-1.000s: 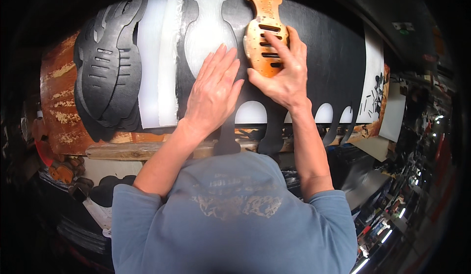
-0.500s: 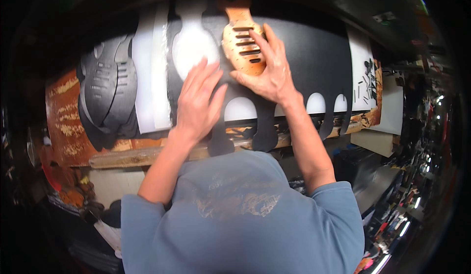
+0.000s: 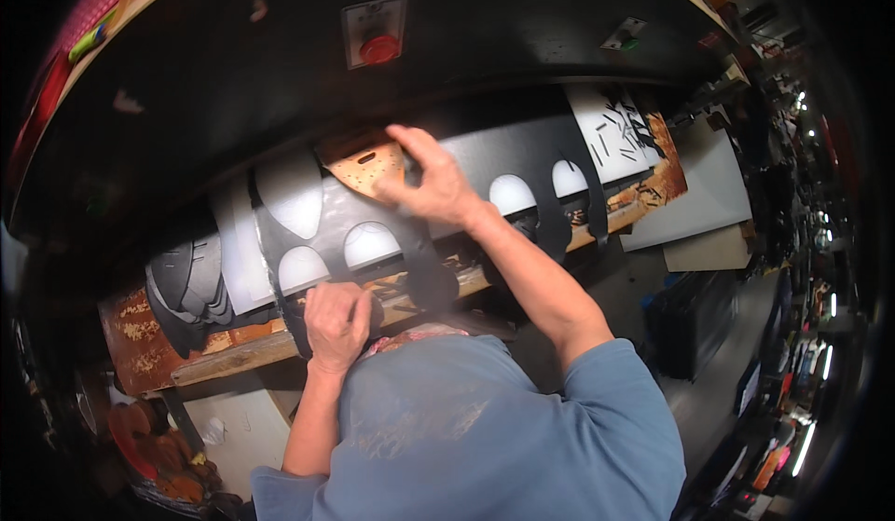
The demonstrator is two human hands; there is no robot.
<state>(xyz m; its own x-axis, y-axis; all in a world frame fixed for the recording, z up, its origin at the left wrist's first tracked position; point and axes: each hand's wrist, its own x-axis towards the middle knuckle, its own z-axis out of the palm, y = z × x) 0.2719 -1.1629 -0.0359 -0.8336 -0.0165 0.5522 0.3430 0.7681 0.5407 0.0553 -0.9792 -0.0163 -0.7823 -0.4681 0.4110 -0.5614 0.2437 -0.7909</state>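
Note:
A tan slotted cutting die (image 3: 362,172), dotted with small holes, lies on a black sheet (image 3: 438,153); its far part is hidden under the dark machine beam. My right hand (image 3: 436,178) is at the die's right side, its thumb on the near edge and its fingers spread along the side. At the sheet's near edge, my left hand (image 3: 336,327) is closed, with fingers curled beside a hanging black strip; what it holds, if anything, is hidden. Left of the die, a long rounded cut-out (image 3: 291,199) shows white beneath.
The black beam (image 3: 233,92) spans the far side and carries a red button (image 3: 379,49) and a green one (image 3: 630,44). Slotted black pieces (image 3: 189,274) are stacked at left. Thin black scraps (image 3: 611,134) litter a white board at right. A worn wooden edge (image 3: 224,363) runs in front.
My left hand has drawn back from beside the white cut-out to the near edge and curled up. My right hand remains at the die. The view has tilted, showing more of the beam.

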